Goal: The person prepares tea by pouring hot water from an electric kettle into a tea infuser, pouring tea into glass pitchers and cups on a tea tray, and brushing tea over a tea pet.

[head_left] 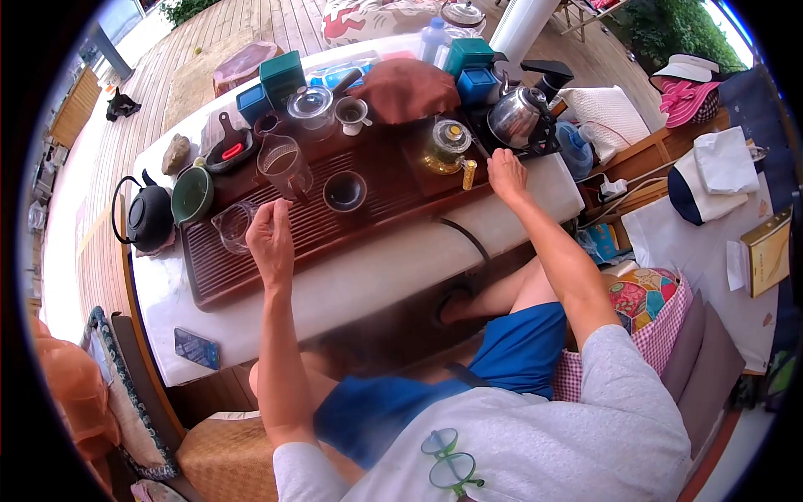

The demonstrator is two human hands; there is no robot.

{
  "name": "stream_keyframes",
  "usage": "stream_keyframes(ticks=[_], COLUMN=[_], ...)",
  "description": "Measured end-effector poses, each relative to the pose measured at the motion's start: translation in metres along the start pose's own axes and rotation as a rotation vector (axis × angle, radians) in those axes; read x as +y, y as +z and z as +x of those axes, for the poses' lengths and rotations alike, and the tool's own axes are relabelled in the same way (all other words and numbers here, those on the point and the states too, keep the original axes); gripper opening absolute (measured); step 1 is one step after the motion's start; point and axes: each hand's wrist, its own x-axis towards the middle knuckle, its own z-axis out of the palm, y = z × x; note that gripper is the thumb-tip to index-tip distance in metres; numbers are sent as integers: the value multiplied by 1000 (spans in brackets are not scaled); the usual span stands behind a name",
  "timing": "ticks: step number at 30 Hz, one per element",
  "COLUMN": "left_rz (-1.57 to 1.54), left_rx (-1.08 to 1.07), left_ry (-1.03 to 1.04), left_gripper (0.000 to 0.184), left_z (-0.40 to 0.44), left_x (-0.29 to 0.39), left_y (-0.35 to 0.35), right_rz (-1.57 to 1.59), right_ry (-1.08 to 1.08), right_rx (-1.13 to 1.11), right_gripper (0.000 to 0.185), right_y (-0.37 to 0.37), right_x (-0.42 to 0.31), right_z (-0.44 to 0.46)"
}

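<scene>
The worktop (368, 266) is pale and carries a long, dark slatted tray (276, 272). A reddish-brown cloth (410, 90) lies bunched at the tray's far side. On the right, the metal kettle (513, 121) stands upright, beyond the right grip (507, 174). The black teapot (149, 216) sits left of the tray, well apart from the left grip (272, 243).

The left grip is raised at the tray's near side, with thumb and fingers drawn together at the tips; whether anything thin is pinched there, I cannot tell. The glass pitcher (284, 162), partly filled with brown liquid, stands upright just beyond these fingertips, its handle on the right. Contact between them cannot be made out. A clear glass vessel (232, 227) is on the tray just left of the same grip, partly overlapped by it.

The right grip is low by the tray's right end, its fingers curled; their tips are too unclear to tell whether they clasp anything. The glass teapot (443, 154) lies to its left, on the tray, with yellowish liquid inside and a gold-coloured piece (469, 175) at its side, nearer the grip. The dark bowl (345, 192) rests between the two grips, closer to the left one. A small white-rimmed strainer (351, 112) is farther back, beyond the bowl.
</scene>
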Motion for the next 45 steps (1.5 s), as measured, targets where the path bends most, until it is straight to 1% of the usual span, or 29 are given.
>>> stream_keyframes(ticks=[2, 5, 7, 9, 10, 11, 13, 14, 16, 17, 19, 21, 23, 24, 25, 27, 28, 31, 32, 33, 35, 37, 38, 39, 41, 42, 44, 45], left_rz=[-38, -23, -27, -28, -29, -28, -24, -13, -28, -36, -25, -1, 44, 51, 58, 36, 24, -20, -3, 13, 20, 14, 11, 82, 225, 317, 495, 519], left_rx=[-12, -3, 4, 16, 22, 23, 26, 24, 42, 47, 62, 75, 86, 91, 93, 94, 92, 112, 125, 136, 154, 173, 182, 209, 260, 245, 226, 189], left_ry=[-30, -19, -3, 15, 11, 5, -9, -11, -10, -7, -20, -41, -20, -15, -15, -33, -39, -27, -22, -16, -20, -35, -45, -39, -30, -50, -94, -169], left_gripper=[23, 23, 23, 23, 24, 24, 24, 24, 23, 23, 24, 25, 26, 25, 25, 24, 24, 24, 24, 25, 25, 25, 26, 26, 26, 27, 28, 25], left_z=[-1, -2, -3, -4, -5, -5, -7, -6, -7, -7, -8, -9, -13, -13, -14, -15, -13, -10, -11, -11, -10, -8, -6, -5, -4, -6, -9, -10], left_x=[5, 5, 2, 0, 1, 3, 7, 7, 8, 9, 5, 5, 10, 9, 7, 9, 10, -3, -5, -2, 3, 7, 6, 2, -10, -15, -22, -16], left_y=[1, 1, -3, -7, -10, -13, -21, -24, -28, -29, -31, -33, -35, -37, -38, -41, -43, -50, -54, -58, -62, -66, -69, -73, -78, -78, -80, -79], right_rz=[-43, 18, 154, 275, 260, 396, 555, 569, 460, 403, 420, 374, 278, 384, 489, 569, 579, 413, 309, 354, 248, 334, 436, 552, 682, 729, 680, 657], right_ry=[-58, 57, 113, 11, 78, 101, 203, 126, -164, -304, -456, -425, -316, -400, -419, -424, -490, -628, -633, -552, -518, -566, -585, -593, -615, -619, -609, -608], right_rx=[-67, -172, -90, 159, 202, 238, 213, 238, 332, 380, 316, 186, 136, 266, 275, 129, 151, 223, 230, 199, 174, 197, 188, 155, 48, -1, 21, 34], right_gripper=[19, 21, 20, 20, 22, 23, 25, 25, 22, 21, 19, 17, 16, 14, 14, 14, 15, 14, 13, 13, 12, 12, 11, 13, 15, 15, 15, 15], right_y=[-5, -28, -33, -40, -51, -50, -120, -134, -147, -147, -127, -94, -68, -54, -55, -50, -41, -35, -38, -44, -35, -28, -24, -21, -19, -25, -31, -34], right_x=[4, 2, 12, 26, 25, 33, -15, -26, -58, -75, -110, -142, -170, -178, -195, -222, -229, -225, -218, -212, -203, -219, -233, -245, -267, -272, -266, -261], right_z=[-5, -8, -10, -8, -7, -2, -16, -19, -23, -24, -24, -26, -19, -10, -4, -1, 7, 37, 49, 54, 63, 62, 59, 56, 52, 51, 55, 60])
